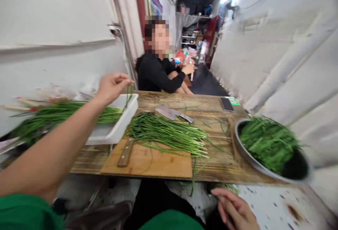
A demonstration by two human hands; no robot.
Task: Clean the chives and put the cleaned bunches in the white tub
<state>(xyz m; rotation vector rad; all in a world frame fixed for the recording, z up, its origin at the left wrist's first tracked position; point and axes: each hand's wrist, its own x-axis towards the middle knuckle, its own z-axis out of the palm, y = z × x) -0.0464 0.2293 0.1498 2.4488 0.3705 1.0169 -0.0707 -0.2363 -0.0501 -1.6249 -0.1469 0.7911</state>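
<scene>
My left hand (113, 85) is raised over the white tray (118, 129), thumb and fingers pinched on a few thin green chive strands (129, 94) that hang down. A large bundle of chives (60, 114) lies across the tray, partly behind my forearm. On the wooden cutting board (163, 163) rests another pile of chives (166, 133), pale ends to the right. A knife's wooden handle (126, 152) sticks out from under this pile; its blade is hidden. Below the table's near edge, my right hand (236, 209) has loosely bent fingers apart, with nothing visible in them.
A metal cleaver (173, 113) lies behind the pile. At the right stands a metal basin (244, 154) of leafy greens (268, 142). A phone (227, 104) is at the far right of the wooden table (213, 168). Beyond it sits a person in black (158, 71).
</scene>
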